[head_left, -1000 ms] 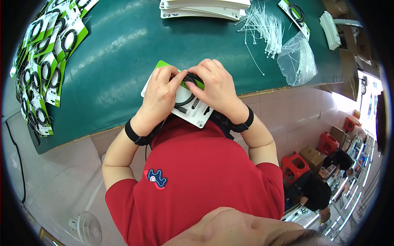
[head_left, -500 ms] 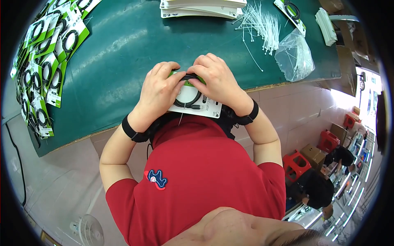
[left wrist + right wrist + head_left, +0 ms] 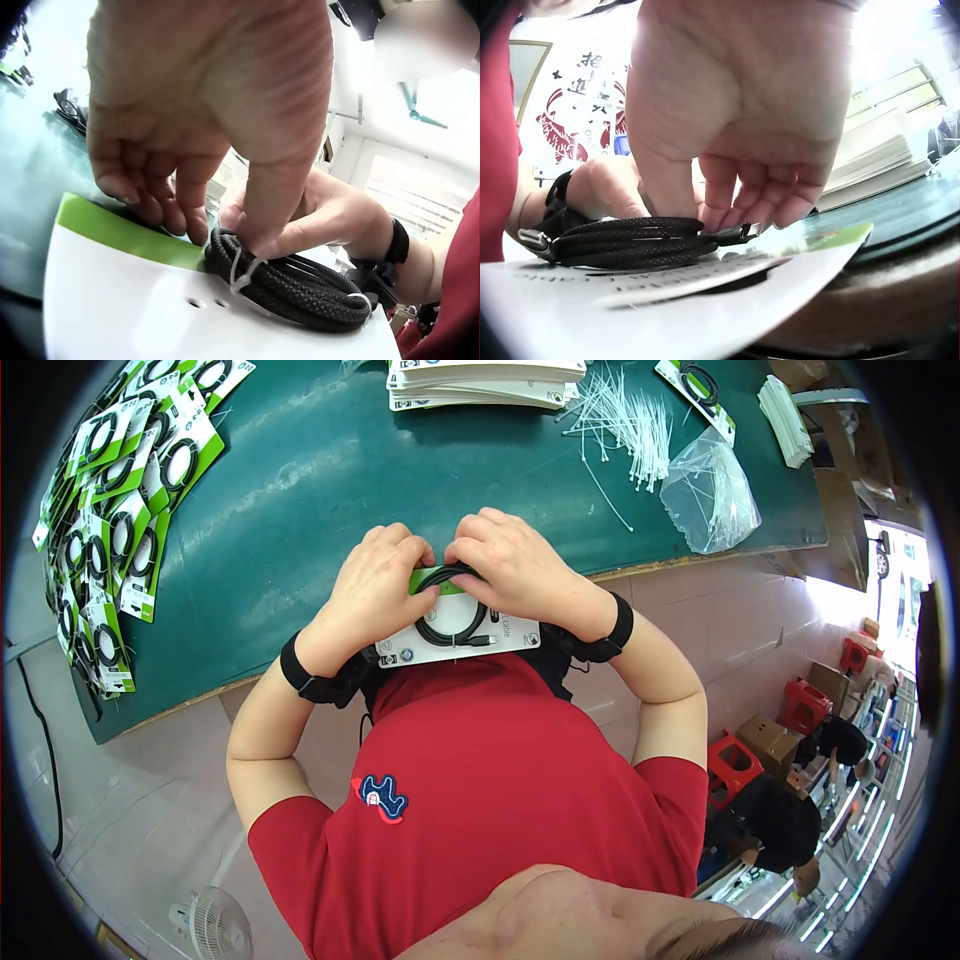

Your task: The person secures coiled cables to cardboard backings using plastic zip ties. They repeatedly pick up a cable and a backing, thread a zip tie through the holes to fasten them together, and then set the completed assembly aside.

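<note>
A white card with a green band [image 3: 515, 634] lies at the table's front edge, close to the red shirt, with a coiled black cable [image 3: 441, 638] on it. The left hand [image 3: 372, 588] grips card and coil from the left, its thumb at the coil. From the right, the right hand [image 3: 520, 568] pinches the coil's top, near the left thumb. White ties circle the coil [image 3: 300, 298] in the left wrist view, which hides the exact contact of the fingertips. Metal-ended plugs show beside the coil [image 3: 630, 244] in the right wrist view.
Many carded cables [image 3: 122, 535] are heaped at the table's left. Along the back lie a stack of white cards [image 3: 480, 385], loose white ties [image 3: 635, 435], a clear bag of ties [image 3: 712, 495], one carded cable [image 3: 700, 388] and a smaller card stack [image 3: 785, 422].
The card has turned from slanting to nearly level, its lower edge now along the shirt. Both hands have shifted with it and still hold it; the left one has moved a little left.
</note>
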A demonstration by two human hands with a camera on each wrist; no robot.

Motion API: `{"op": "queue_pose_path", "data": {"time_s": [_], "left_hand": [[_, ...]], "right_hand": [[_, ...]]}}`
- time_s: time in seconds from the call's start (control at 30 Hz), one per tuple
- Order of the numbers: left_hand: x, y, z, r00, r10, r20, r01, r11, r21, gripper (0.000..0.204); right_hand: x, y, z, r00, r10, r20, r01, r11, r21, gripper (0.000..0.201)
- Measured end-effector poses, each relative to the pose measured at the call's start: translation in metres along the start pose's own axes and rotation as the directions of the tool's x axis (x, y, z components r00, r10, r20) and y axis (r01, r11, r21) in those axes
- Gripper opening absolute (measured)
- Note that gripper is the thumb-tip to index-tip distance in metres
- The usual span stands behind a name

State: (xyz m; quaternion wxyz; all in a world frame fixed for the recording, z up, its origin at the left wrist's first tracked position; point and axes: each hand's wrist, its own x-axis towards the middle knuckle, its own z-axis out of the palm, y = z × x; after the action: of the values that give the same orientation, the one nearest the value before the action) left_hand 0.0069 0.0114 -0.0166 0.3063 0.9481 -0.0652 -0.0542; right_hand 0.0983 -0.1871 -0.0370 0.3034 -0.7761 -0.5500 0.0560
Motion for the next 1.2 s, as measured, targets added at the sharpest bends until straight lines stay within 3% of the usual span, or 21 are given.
{"op": "queue_pose_path", "data": {"time_s": [0.13,0.27,0.37,0.4,0.5,0.53,0.63,0.83,1.2], "left_hand": [[-0.004,0.005,-0.003,1.000,-0.002,0.001,0.002,0.999,0.054,0.025],[-0.003,0.008,-0.009,0.998,-0.037,-0.050,0.031,0.993,-0.117,0.024],[0.000,0.015,-0.016,0.939,0.078,-0.334,-0.117,0.988,-0.099,0.027],[0.001,0.018,-0.018,0.937,0.084,-0.338,-0.122,0.988,-0.092,0.027],[0.003,0.024,-0.019,0.785,0.216,-0.581,-0.203,0.975,0.088,0.030],[0.003,0.023,-0.019,0.782,0.219,-0.584,-0.204,0.975,0.092,0.030],[0.004,0.015,-0.012,0.638,0.466,-0.612,-0.324,0.884,0.336,0.028],[-0.006,0.016,0.002,0.621,0.456,-0.637,-0.266,0.888,0.376,0.023],[-0.005,0.014,0.004,0.608,0.427,-0.669,-0.259,0.904,0.341,0.023]], "right_hand": [[0.002,-0.003,-0.002,0.999,-0.038,0.004,0.038,0.999,-0.011,0.022],[0.011,-0.007,-0.014,0.995,-0.071,-0.076,0.065,0.995,-0.082,0.022],[0.021,-0.010,-0.030,0.972,-0.132,-0.193,0.103,0.983,-0.155,0.022],[0.024,-0.011,-0.035,0.947,-0.182,-0.265,0.134,0.972,-0.192,0.022],[0.028,-0.016,-0.046,0.889,-0.275,-0.366,0.187,0.948,-0.257,0.023],[0.028,-0.017,-0.049,0.866,-0.309,-0.394,0.208,0.938,-0.279,0.023],[0.023,-0.016,-0.042,0.830,-0.343,-0.439,0.226,0.927,-0.298,0.023],[0.012,-0.016,-0.028,0.792,-0.343,-0.506,0.184,0.923,-0.339,0.022],[0.010,-0.015,-0.024,0.789,-0.289,-0.542,0.125,0.939,-0.319,0.025]]}}
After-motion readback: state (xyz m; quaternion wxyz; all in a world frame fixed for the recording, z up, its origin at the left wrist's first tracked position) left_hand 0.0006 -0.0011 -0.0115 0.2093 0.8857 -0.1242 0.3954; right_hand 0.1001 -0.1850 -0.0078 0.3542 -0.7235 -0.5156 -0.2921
